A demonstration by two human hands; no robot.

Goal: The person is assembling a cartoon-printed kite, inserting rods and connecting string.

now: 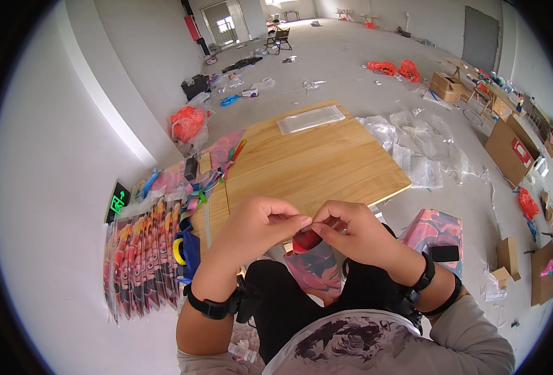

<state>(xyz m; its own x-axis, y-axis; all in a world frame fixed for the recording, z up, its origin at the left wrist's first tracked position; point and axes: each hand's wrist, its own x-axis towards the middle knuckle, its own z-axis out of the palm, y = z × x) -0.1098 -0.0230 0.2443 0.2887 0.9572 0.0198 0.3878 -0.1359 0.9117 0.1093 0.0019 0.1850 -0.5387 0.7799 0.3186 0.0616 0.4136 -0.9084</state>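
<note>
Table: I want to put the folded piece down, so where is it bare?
The wooden table is bare across its middle and right, between the clear bags at the far edge and the hands. Its left end is crowded with coloured pieces and packed stacks.

The worktop (pixel 326 159) is pale wood with a visible grain and a smooth, low-sheen finish. At its twelve o'clock edge lies a stack of clear plastic sleeves (pixel 311 118), glossy and thin. At nine o'clock, the packed printed kites (pixel 142 259) sit in shiny transparent film that catches the light. The folded piece (pixel 314 262) between the left hand (pixel 261 222) and right hand (pixel 355 231) looks like thin, matt printed fabric. The floor (pixel 351 62) is rough, dull grey concrete, strewn with crinkled clear plastic wrap (pixel 423 147).
</note>
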